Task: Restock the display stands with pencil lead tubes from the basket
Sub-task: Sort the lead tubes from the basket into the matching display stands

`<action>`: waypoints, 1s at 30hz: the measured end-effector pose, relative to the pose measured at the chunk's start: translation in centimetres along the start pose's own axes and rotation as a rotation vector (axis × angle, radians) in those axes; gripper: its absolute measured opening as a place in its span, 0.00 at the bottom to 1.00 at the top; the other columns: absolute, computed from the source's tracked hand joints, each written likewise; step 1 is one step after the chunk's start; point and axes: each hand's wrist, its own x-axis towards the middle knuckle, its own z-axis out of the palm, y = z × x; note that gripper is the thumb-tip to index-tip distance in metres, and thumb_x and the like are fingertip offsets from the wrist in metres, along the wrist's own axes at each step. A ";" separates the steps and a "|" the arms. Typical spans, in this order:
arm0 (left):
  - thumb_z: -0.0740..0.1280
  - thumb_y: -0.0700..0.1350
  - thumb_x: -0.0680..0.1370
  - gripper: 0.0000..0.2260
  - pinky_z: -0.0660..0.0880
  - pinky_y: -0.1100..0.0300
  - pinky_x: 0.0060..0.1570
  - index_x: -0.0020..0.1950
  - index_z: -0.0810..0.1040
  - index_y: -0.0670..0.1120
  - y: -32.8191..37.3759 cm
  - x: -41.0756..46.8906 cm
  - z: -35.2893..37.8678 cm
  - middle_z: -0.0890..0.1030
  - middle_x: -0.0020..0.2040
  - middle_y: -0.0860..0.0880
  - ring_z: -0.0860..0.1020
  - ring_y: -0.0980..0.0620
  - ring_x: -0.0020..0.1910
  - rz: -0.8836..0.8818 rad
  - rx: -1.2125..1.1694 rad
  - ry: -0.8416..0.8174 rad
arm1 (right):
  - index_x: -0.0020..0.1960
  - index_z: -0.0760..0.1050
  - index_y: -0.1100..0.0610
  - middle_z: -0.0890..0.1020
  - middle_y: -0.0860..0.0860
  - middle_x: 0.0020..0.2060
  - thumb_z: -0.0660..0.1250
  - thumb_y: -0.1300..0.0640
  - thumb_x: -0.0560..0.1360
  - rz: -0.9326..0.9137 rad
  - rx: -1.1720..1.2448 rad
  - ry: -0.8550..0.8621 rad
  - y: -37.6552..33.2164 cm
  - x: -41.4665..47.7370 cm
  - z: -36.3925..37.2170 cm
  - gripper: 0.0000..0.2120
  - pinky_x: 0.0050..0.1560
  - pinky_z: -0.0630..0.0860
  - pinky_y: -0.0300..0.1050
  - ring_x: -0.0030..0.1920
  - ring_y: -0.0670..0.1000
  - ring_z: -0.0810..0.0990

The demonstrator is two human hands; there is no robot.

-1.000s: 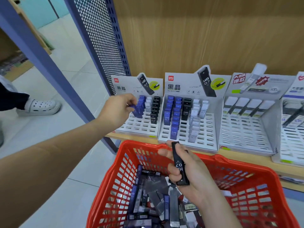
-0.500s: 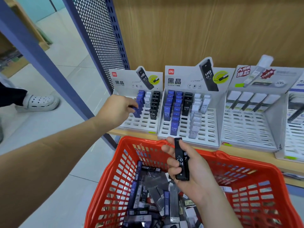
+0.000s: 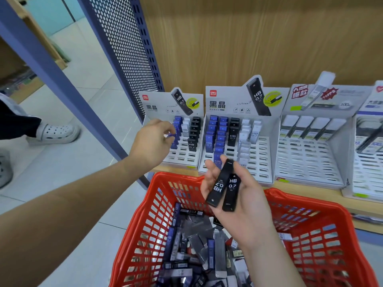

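Observation:
A red basket (image 3: pixel 323 222) in front of me holds several blue, black and clear lead tubes (image 3: pixel 194 251). My right hand (image 3: pixel 240 206) hovers above it, palm up, holding two black HB 0.7 tubes (image 3: pixel 224 186). My left hand (image 3: pixel 151 141) reaches to the leftmost display stand (image 3: pixel 180 156) and pinches a blue tube (image 3: pixel 172 135) at the stand's blue column. The second stand (image 3: pixel 259 162) carries blue, black and clear tubes in rows.
Two more stands (image 3: pixel 306 162) sit to the right on the wooden shelf (image 3: pixel 310 195). A perforated blue panel (image 3: pixel 124 48) and a slanted blue post (image 3: pixel 68 83) stand at left. A person's white shoe (image 3: pixel 56 132) is on the tiled floor.
My right hand has risen and opened flat, showing two black tubes instead of one gripped. My left hand stays at the leftmost stand's blue column.

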 end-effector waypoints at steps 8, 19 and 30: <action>0.70 0.57 0.73 0.13 0.70 0.63 0.32 0.40 0.75 0.49 10.2 -9.0 -6.1 0.75 0.30 0.55 0.72 0.60 0.28 0.065 -0.380 -0.352 | 0.60 0.72 0.54 0.81 0.56 0.45 0.64 0.49 0.75 -0.171 0.132 -0.028 -0.4 -2.1 3.2 0.16 0.50 0.79 0.50 0.46 0.54 0.80; 0.67 0.41 0.78 0.07 0.76 0.63 0.30 0.42 0.78 0.40 13.3 -13.7 -11.1 0.81 0.34 0.42 0.79 0.52 0.29 -0.216 -0.892 -0.427 | 0.58 0.74 0.51 0.78 0.53 0.41 0.65 0.40 0.74 -0.360 -0.562 -0.110 -1.2 -8.4 7.4 0.19 0.35 0.70 0.42 0.34 0.47 0.75; 0.71 0.39 0.74 0.10 0.77 0.61 0.30 0.49 0.73 0.37 14.2 -13.3 -13.1 0.82 0.32 0.42 0.81 0.48 0.29 -0.080 -0.941 -0.290 | 0.45 0.76 0.61 0.80 0.52 0.31 0.75 0.68 0.71 -0.579 -1.261 -0.138 -3.9 -11.6 11.4 0.08 0.26 0.70 0.32 0.25 0.42 0.76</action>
